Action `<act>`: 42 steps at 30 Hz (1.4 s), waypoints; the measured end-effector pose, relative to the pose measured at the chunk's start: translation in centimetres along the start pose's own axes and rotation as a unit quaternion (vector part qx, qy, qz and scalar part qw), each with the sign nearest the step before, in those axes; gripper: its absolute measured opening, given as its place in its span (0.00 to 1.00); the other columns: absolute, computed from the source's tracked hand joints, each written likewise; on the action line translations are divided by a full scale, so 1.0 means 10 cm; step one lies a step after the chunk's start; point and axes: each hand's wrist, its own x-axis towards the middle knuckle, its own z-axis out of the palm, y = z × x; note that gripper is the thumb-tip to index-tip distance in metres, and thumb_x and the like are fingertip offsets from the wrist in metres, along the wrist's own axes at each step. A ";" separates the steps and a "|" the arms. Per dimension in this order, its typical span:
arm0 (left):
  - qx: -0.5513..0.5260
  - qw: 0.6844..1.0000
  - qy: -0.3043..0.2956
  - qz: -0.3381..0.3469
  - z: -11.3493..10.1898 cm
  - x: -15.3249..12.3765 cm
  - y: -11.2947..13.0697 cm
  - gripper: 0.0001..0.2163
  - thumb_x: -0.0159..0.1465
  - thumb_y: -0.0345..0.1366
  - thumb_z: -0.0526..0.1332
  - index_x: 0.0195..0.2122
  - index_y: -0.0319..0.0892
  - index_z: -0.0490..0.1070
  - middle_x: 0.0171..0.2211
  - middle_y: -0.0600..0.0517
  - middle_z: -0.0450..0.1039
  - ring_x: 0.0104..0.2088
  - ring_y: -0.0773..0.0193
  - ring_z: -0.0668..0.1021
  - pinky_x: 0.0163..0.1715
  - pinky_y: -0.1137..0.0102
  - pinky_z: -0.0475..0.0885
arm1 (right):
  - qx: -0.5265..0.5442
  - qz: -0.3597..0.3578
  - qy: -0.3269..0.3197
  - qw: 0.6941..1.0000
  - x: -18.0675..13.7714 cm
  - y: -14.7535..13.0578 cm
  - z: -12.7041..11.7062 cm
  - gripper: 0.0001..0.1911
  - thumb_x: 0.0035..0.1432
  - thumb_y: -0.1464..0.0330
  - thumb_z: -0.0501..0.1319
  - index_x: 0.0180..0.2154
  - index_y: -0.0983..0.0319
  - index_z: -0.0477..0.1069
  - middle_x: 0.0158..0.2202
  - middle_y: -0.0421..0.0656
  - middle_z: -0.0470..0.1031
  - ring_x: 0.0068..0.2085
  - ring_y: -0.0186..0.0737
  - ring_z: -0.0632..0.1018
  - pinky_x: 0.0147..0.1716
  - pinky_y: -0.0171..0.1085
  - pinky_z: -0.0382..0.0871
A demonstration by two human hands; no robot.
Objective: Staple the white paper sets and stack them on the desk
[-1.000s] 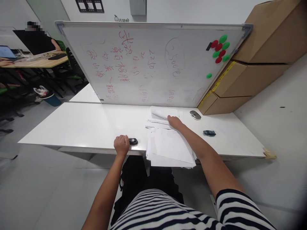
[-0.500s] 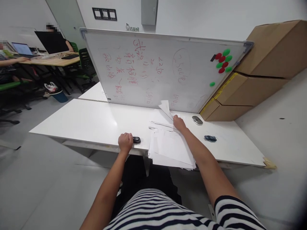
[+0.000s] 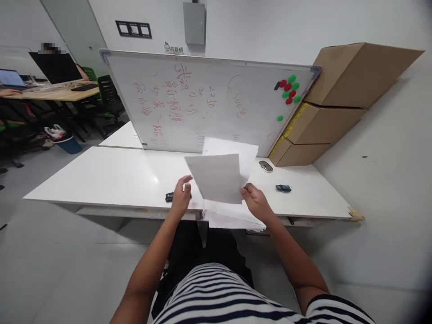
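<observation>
My right hand (image 3: 254,201) pinches the lower right edge of a few white sheets of paper (image 3: 218,177), lifted above the white table (image 3: 101,177). My left hand (image 3: 181,196) is open, its fingers spread beside the sheets' left edge; whether it touches them I cannot tell. A stack of white paper (image 3: 229,218) lies on the table's near edge under the raised sheets. A small black device (image 3: 169,196) rests on the table just left of my left hand.
A whiteboard (image 3: 202,103) with red writing and red and green magnets leans at the table's back. Cardboard boxes (image 3: 340,90) are stacked at the right. A grey mouse (image 3: 266,166) and a dark object (image 3: 282,188) lie on the table. A person sits at a far desk (image 3: 50,92).
My right hand has lifted sheets from the far pile and brought them towards me. My left hand has let go of the black device and opened beside the sheets.
</observation>
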 end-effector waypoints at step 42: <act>-0.104 0.990 -0.093 -0.030 0.01 -0.11 0.46 0.11 0.58 0.45 0.61 0.30 0.42 0.71 0.27 0.54 0.72 0.29 0.66 0.72 0.29 0.73 0.65 | 0.277 0.128 0.133 0.943 -0.36 0.06 0.40 0.14 0.57 0.55 0.60 0.34 0.59 0.70 0.21 0.36 0.67 0.25 0.33 0.68 0.25 0.32 0.61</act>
